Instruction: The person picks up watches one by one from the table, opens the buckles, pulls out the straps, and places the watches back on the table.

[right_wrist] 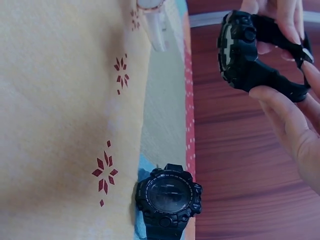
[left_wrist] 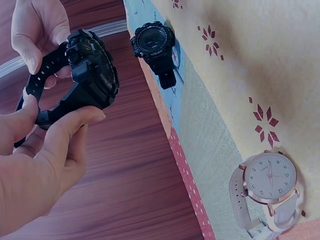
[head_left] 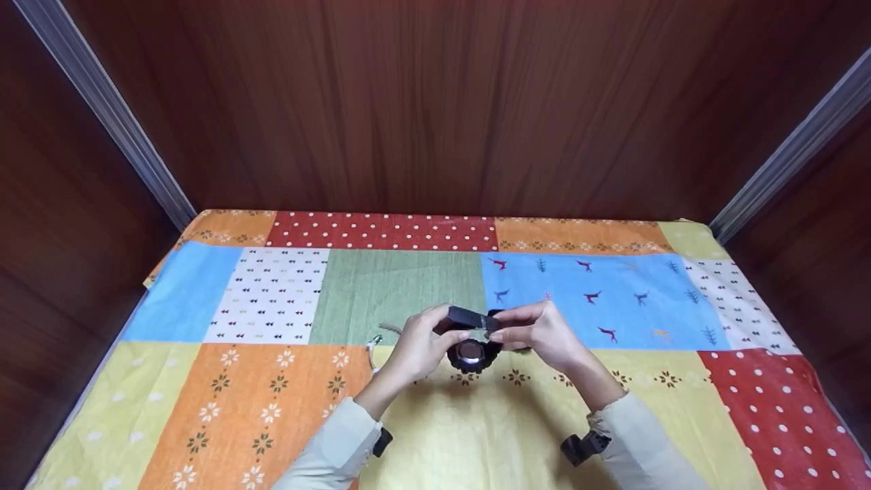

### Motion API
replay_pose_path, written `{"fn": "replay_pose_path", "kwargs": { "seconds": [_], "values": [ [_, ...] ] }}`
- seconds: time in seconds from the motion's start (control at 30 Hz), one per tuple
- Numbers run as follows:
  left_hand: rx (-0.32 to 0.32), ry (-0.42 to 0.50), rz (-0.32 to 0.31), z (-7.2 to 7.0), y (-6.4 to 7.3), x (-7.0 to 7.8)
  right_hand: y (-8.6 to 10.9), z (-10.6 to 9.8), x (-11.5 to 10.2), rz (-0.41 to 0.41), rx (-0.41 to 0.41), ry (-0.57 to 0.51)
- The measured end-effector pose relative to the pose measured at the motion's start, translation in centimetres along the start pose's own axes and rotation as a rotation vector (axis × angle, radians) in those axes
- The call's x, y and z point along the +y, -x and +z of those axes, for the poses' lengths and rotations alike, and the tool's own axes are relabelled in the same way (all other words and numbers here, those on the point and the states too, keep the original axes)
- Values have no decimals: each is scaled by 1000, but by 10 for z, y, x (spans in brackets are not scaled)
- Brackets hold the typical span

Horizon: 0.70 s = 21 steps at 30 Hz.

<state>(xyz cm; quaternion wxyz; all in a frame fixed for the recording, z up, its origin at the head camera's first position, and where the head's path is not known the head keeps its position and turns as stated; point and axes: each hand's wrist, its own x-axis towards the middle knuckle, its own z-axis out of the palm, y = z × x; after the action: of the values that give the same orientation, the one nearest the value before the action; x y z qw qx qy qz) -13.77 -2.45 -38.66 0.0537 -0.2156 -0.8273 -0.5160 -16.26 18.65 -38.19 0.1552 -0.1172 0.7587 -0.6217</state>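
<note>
- A brown wall (head_left: pixel 422 102) stands beyond the far edge of the patchwork-covered table (head_left: pixel 422 435).
- Held watch (head_left: pixel 471 351): black, above the table, about midway between left and right edges; left hand (head_left: pixel 423 344) and right hand (head_left: pixel 548 333) each pinch its strap (head_left: pixel 469 318) in a firm grip.
- White watch (left_wrist: pixel 270 176): on the table; whole face only from the left wrist, cut off from the right.
- Second black watch (right_wrist: pixel 170 194): on the table, face up in both wrist views.
</note>
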Motion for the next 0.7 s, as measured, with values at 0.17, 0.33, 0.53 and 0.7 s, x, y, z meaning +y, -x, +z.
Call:
{"fn": "replay_pose_path", "kwargs": {
  "seconds": [0.17,0.33,0.53,0.7],
  "values": [
    [-3,0,12,0,1,-1,0,0,2,-2,-1,-29],
    [-5,-5,11,-1,1,-2,0,-1,3,-6,-8,-67],
    [-13,9,-9,-2,2,-3,1,-2,4,-21,-22,-80],
    [-15,11,-11,-3,2,-3,1,-3,5,-10,-22,-99]
  ]
}}
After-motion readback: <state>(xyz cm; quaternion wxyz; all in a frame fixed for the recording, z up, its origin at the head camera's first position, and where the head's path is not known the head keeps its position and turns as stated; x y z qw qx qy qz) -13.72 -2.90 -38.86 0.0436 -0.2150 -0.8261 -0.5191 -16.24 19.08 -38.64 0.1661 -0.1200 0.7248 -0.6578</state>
